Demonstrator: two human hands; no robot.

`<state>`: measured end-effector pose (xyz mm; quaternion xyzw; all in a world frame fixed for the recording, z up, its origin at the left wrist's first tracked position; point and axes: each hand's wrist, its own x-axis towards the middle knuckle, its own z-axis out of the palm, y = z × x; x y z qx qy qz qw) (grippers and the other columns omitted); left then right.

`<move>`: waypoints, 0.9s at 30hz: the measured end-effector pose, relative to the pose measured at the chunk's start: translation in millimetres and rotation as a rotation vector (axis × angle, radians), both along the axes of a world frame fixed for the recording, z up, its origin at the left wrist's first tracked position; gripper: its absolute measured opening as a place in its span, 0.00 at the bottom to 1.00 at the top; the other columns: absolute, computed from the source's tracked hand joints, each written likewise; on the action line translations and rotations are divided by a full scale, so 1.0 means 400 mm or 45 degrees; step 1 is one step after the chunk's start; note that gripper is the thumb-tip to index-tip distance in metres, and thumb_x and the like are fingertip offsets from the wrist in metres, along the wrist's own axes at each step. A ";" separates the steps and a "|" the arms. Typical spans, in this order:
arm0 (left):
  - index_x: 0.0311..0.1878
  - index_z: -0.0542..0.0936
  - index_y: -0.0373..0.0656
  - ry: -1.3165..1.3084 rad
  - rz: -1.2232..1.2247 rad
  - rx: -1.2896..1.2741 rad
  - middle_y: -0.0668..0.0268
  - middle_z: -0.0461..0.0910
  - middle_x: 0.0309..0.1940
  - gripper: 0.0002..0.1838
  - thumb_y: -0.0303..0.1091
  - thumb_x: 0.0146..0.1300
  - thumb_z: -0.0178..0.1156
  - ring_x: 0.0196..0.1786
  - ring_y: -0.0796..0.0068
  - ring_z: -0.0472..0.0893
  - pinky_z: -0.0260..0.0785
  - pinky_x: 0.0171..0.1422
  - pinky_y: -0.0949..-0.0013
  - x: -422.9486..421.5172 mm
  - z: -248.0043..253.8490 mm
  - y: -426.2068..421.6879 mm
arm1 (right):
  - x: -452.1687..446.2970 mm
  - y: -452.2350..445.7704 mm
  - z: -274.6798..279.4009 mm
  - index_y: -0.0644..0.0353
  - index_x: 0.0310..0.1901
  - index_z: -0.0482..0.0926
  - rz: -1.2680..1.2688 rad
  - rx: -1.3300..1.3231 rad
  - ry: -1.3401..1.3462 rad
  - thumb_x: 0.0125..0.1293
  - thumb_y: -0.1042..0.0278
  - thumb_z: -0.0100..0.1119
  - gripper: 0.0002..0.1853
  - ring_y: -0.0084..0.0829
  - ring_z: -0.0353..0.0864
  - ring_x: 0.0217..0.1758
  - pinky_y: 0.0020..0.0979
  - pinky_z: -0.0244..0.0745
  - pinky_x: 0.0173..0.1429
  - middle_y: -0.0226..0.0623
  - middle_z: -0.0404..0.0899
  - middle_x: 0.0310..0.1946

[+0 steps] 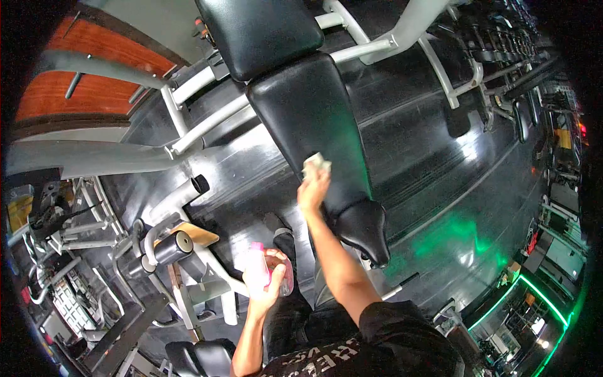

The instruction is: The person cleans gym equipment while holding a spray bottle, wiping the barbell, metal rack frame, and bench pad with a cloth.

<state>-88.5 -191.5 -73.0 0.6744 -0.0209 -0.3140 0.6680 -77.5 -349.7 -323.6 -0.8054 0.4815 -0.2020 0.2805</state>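
My right hand (314, 190) is closed on a crumpled pale cloth (316, 164), held at the left edge of the black padded bench seat (308, 107). Lower and to the left, my left hand (265, 286) is wrapped round a clear bottle (287, 280) with pink parts. The hand and glare hide some of the bottle. The bench's black backrest pad (264, 34) lies beyond the seat, and a smaller black pad (363, 231) sits at its near end.
Grey metal frame bars (213, 122) flank the bench on both sides. A machine with a black roller pad (173, 247) stands at left. A dumbbell rack (496, 47) is at the far right. Green light strips (543, 300) glow at lower right, above dark rubber flooring (427, 169).
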 end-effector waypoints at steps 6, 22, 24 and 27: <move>0.49 0.72 0.34 -0.041 0.113 0.034 0.59 0.80 0.37 0.14 0.21 0.60 0.59 0.33 0.76 0.79 0.72 0.37 0.73 -0.015 0.014 -0.027 | -0.057 0.213 -0.137 0.56 0.54 0.76 0.513 1.207 0.038 0.59 0.75 0.53 0.19 0.39 0.81 0.48 0.31 0.73 0.55 0.45 0.80 0.46; 0.46 0.74 0.34 -0.225 -0.218 0.077 0.63 0.80 0.34 0.14 0.23 0.57 0.63 0.31 0.78 0.78 0.70 0.37 0.75 -0.131 -0.086 0.124 | -0.317 -0.014 0.019 0.62 0.62 0.67 -0.086 2.339 -1.053 0.71 0.60 0.40 0.22 0.38 0.74 0.61 0.37 0.71 0.64 0.43 0.72 0.59; 0.45 0.74 0.34 -0.308 -0.218 0.021 0.62 0.81 0.34 0.13 0.23 0.57 0.63 0.31 0.78 0.78 0.71 0.38 0.75 -0.146 -0.090 0.161 | -0.339 0.022 0.087 0.59 0.60 0.70 -0.110 2.351 -1.073 0.70 0.62 0.45 0.20 0.36 0.77 0.58 0.36 0.73 0.61 0.42 0.75 0.57; 0.46 0.76 0.36 -0.220 -0.202 0.026 0.63 0.81 0.34 0.13 0.23 0.56 0.63 0.34 0.78 0.79 0.72 0.41 0.73 -0.170 -0.073 0.223 | -0.373 0.071 0.123 0.65 0.59 0.69 -0.036 2.200 -1.127 0.68 0.73 0.49 0.19 0.37 0.75 0.60 0.37 0.70 0.64 0.42 0.75 0.57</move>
